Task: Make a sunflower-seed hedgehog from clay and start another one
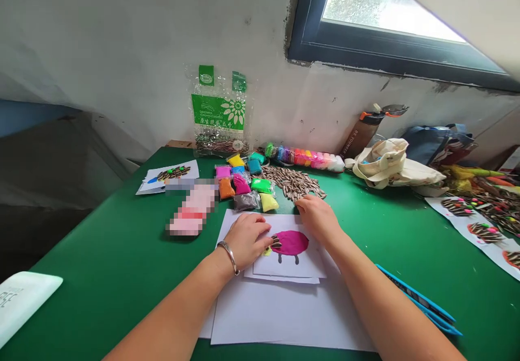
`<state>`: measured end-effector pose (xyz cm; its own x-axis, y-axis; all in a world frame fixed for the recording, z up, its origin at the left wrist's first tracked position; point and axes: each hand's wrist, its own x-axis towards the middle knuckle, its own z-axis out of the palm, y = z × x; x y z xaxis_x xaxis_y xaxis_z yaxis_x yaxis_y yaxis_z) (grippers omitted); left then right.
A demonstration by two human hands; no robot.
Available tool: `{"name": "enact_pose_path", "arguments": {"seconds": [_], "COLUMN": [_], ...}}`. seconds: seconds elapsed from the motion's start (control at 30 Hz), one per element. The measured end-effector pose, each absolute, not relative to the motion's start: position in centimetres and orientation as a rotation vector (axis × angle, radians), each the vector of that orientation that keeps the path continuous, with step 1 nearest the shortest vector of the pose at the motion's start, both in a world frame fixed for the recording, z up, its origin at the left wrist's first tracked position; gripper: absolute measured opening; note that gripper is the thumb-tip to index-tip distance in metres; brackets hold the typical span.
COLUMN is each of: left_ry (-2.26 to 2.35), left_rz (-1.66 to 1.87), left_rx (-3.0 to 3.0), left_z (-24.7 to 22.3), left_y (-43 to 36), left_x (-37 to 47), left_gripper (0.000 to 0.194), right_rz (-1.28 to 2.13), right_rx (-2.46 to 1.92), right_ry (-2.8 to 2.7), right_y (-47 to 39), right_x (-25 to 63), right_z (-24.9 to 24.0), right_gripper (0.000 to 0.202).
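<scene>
A white paper card (312, 266) bears a magenta clay oval (294, 242) with two grey clay legs (297, 260). At the oval's left end are a few striped sunflower seeds (275, 241) and a bit of yellow clay. My left hand (246, 239), wearing a silver bangle, lies on the card with its fingers apart, their tips beside those seeds. My right hand (319, 217) reaches to the near edge of a sunflower seed pile (292, 181). Its fingers are curled together, and whatever is between the fingertips is hidden. White sheets (280, 315) lie beneath the card.
Small bags of coloured clay (242, 183) sit left of the seeds. Behind stand a seed bag (221, 115), a row of clay packs (304, 158) and a bottle (361, 131). Finished seed pictures (485, 232) lie right, near a blue pen-like tool (422, 301).
</scene>
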<state>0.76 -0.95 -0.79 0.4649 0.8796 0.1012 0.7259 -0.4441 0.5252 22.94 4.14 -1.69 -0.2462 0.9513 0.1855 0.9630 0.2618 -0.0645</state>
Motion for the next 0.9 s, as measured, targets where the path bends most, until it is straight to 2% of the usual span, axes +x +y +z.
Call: {"name": "enact_pose_path", "arguments": {"seconds": [0.4, 0.53, 0.9], "left_ry": [1.35, 1.357, 1.363], "left_rz": [0.525, 0.508, 0.518], "left_rx": [2.287, 2.288, 2.279], "left_z": [-0.8, -0.8, -0.8], "left_y": [-0.9, -0.8, -0.9], "left_x": [0.9, 0.9, 0.9], "left_gripper": [0.022, 0.023, 0.022], "right_rz": [-0.245, -0.219, -0.177], "right_rx": [-1.855, -1.869, -1.904], "right_ry": [-2.288, -2.238, -2.249], "right_y": [4.2, 4.1, 4.6], "right_x": [23.9, 24.5, 25.7], "right_z": [-3.3, -3.3, -3.5], "right_gripper": [0.025, 0.019, 0.023]}}
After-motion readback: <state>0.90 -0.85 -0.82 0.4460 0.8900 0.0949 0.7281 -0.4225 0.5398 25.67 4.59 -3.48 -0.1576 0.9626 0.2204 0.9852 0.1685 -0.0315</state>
